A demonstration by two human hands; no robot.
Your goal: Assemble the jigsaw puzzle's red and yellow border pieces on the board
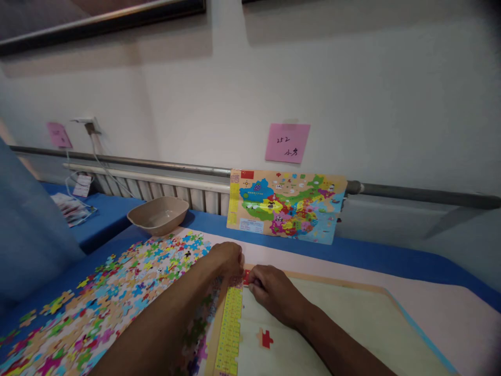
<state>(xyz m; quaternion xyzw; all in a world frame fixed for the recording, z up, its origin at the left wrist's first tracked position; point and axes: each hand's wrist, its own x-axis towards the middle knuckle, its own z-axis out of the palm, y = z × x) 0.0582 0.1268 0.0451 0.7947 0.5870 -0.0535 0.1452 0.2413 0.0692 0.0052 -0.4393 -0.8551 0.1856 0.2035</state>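
A jigsaw board (352,313) lies before me, its pale inside mostly bare. Down its left side runs an assembled strip of yellow puzzle pieces (229,329) with small print. At the board's top left corner, my left hand (229,257) is closed with its fingers curled downward; what they hold, if anything, is hidden. Just right of it, my right hand (274,292) pinches at a red puzzle piece (246,277) in that corner, thumb and fingers together. A loose red and tan puzzle piece (266,339) rests on the board below my right hand.
Many loose, colourful puzzle pieces (133,292) spread over the left of the blue-covered table (410,253). Behind them stands a beige basin (159,215). A printed map picture (287,206) leans against the wall pipe (422,196). A blue curtain (31,235) hangs at left.
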